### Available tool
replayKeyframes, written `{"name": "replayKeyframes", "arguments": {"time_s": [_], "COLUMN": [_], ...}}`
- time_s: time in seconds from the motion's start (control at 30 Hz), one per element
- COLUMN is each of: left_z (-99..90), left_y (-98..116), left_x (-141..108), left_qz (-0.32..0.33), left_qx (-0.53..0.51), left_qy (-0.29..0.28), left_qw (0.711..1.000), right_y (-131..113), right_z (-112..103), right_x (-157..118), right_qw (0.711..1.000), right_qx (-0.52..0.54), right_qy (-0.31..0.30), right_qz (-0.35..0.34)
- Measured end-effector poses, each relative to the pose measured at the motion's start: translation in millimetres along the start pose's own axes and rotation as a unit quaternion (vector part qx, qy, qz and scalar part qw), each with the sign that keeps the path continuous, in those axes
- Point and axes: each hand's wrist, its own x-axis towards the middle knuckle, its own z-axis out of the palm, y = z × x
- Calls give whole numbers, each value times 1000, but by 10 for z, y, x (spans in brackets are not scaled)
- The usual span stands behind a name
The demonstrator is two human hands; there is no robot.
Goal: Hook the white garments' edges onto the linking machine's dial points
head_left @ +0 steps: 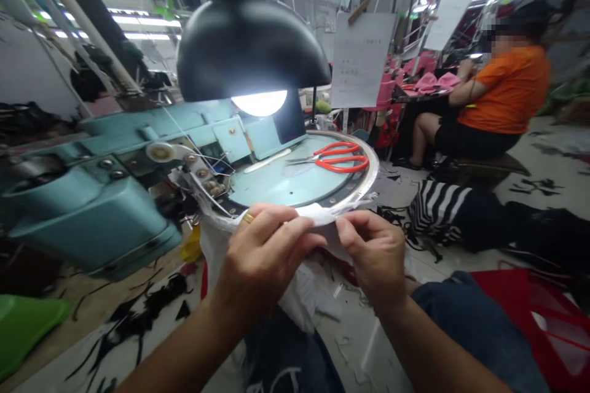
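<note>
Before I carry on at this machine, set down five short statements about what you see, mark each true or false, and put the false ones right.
1. The left hand and the right hand are both at the white fabric. True.
2. The black lamp is dark. False: the black lamp is lit.
3. The red-handled scissors lie on the pale blue plate. True.
4. The gold ring is on the right hand. False: the gold ring is on the left hand.
5. The seated person wears an orange top. True.
</note>
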Motion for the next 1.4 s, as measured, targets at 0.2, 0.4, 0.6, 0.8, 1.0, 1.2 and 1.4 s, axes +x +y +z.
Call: {"name": "replayKeyframes", "arguments": {"time_s": [0.2, 0.4, 0.6, 0.8, 1.0, 1.2, 1.4], "left_z": [-146, -89, -29, 49, 99, 119, 174], "left_y": [-55, -82, -60, -15, 40, 115, 168], "left_x": [-72, -111, -95, -54, 34, 116, 115], "left_qz": [-35, 0, 17, 31, 25, -15, -17], "left_qx": [-14, -9, -4, 22, 47, 13, 14], "left_qy": [1, 10, 17, 27, 12, -6, -9], "left_qw": [999, 1000, 1000, 999, 999, 1000, 1000], "right_y": [70, 122, 105, 127, 175, 139, 126], "right_z": [-23, -40, 7, 18, 40, 71, 73], "right_x": [-2, 5, 16, -4, -12, -10, -11], "right_qw": [999, 996, 997, 992, 991, 990, 989], "right_qx": [33, 78, 74, 114, 121, 129, 136], "right_qy": [-3, 4, 22, 25, 21, 22, 16], "right_qz": [23, 30, 28, 42, 44, 56, 58]}}
